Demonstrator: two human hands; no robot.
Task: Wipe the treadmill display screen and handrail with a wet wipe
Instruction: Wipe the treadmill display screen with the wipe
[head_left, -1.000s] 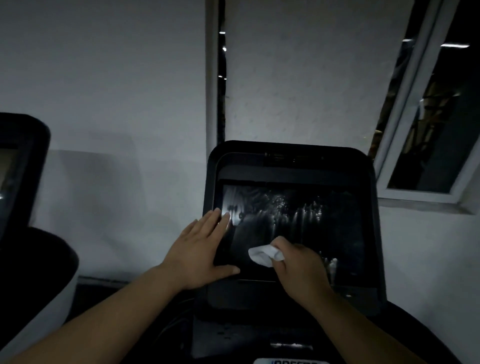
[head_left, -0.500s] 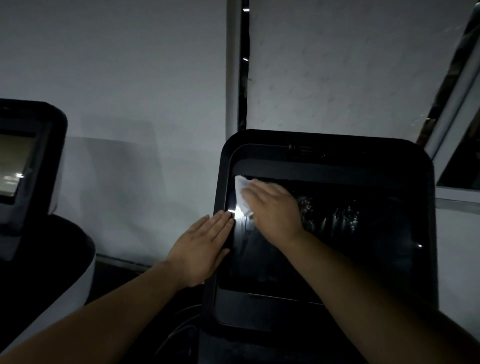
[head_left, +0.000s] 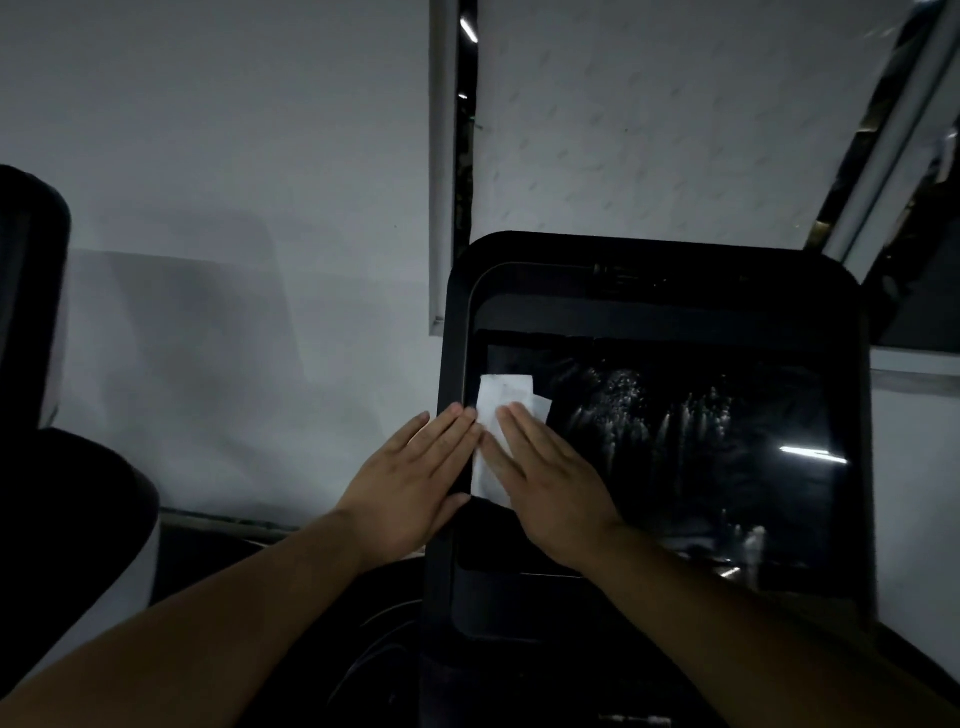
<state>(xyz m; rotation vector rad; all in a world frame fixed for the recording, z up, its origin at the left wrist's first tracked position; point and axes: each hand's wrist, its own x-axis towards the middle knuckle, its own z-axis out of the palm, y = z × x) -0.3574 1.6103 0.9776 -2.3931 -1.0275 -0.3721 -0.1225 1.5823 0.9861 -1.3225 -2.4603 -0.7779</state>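
Note:
The treadmill display screen (head_left: 691, 467) is a dark glass panel in a black console, streaked with wet marks across its middle. A white wet wipe (head_left: 501, 402) lies flat against the screen's left side. My right hand (head_left: 550, 480) presses flat on the wipe, fingers straight and together, covering its lower part. My left hand (head_left: 415, 480) rests flat on the console's left bezel beside the wipe, fingers extended. No handrail shows in this dim view.
A second black console (head_left: 28, 291) stands at the far left. A grey-white wall (head_left: 208, 208) is behind, with a window frame (head_left: 893, 156) at the upper right. Dark treadmill parts fill the space below the console.
My right hand slid the wipe down the left side of the screen from near its top corner. The wipe now lies flatter and more spread. My left hand stayed on the bezel.

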